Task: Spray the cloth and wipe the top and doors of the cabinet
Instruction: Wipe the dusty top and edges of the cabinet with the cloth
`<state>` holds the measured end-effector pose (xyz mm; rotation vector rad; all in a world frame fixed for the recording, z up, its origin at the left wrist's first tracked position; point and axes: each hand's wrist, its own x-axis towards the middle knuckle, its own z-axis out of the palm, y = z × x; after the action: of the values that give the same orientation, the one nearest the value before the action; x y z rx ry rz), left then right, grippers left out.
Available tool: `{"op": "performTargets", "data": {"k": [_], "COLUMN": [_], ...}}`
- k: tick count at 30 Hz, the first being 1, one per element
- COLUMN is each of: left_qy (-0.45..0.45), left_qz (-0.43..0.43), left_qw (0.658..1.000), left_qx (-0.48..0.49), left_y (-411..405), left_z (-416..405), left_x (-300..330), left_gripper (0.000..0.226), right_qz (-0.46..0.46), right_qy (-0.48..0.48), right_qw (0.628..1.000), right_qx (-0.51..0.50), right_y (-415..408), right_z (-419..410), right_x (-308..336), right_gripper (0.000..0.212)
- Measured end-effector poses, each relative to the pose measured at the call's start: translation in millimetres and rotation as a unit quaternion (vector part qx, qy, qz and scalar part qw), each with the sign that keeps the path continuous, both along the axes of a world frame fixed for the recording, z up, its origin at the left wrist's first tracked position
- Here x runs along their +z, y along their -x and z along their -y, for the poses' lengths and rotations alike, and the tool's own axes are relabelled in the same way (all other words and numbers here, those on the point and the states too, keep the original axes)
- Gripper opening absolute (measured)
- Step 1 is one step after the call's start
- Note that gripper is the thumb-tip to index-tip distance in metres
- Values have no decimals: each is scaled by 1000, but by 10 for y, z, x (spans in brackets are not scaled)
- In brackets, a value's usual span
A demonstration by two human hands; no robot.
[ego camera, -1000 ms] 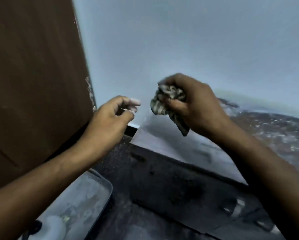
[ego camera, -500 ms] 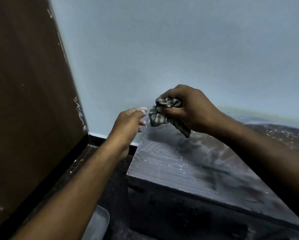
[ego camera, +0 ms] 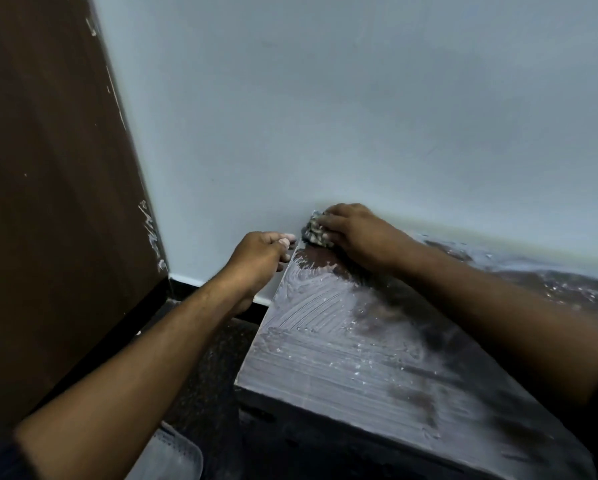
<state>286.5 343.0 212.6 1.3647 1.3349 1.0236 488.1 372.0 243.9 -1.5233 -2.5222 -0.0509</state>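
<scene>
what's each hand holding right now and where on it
The right hand grips the bunched checked cloth from above, pressing it on the cabinet top at its far left corner. The left hand holds nothing.

The scene was dim and cool-toned. Soft light lay on the wall (ego camera: 359, 116) above the fingers (ego camera: 320, 221); the arms cast faint shadows on the streaked surface (ego camera: 342, 358) below them. Edges bowed, and the lower corners were murky.

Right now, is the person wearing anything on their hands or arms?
Nothing shows on either. The left hand and right hand are bare, without gloves, rings or a watch, and both forearms are uncovered. Only a dark edge, perhaps a sleeve, shows at the frame's corners.
</scene>
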Motion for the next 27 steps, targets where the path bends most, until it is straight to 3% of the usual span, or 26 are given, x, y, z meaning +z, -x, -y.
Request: {"op": "performTargets", "data": {"k": [3, 7, 11, 16, 20, 25, 27], "left_qy": [15, 21, 43, 73, 46, 40, 35], "left_qz": [-7, 24, 85, 159, 113, 86, 87], "left_qw": [1000, 999, 995, 983, 991, 995, 995], "left_qx": [5, 42, 42, 60, 47, 40, 27], "left_y": [-127, -187, -156, -64, -57, -80, -72], "left_z": [-140, -255, -286, -294, -296, -321, -287], "left_x": [-1, 10, -14, -46, -24, 44, 17], "left_gripper": [27, 22, 27, 14, 16, 15, 18], "right_qz": [-11, -35, -24, -65, -77, -88, -72], "right_qy": [-17, -42, -14, 21, -7, 4, 3], "right_qw": [998, 998, 998, 995, 996, 995, 997], "right_qx": [-54, 24, -49, 72, -33, 57, 17], "right_y": [80, 147, 88, 131, -32, 20, -161], "right_z": [-178, -165, -438, -296, -385, -132, -186], "right_x": [-59, -214, -50, -75, -24, -106, -48], "right_gripper": [41, 40, 34, 34, 35, 33, 34]}}
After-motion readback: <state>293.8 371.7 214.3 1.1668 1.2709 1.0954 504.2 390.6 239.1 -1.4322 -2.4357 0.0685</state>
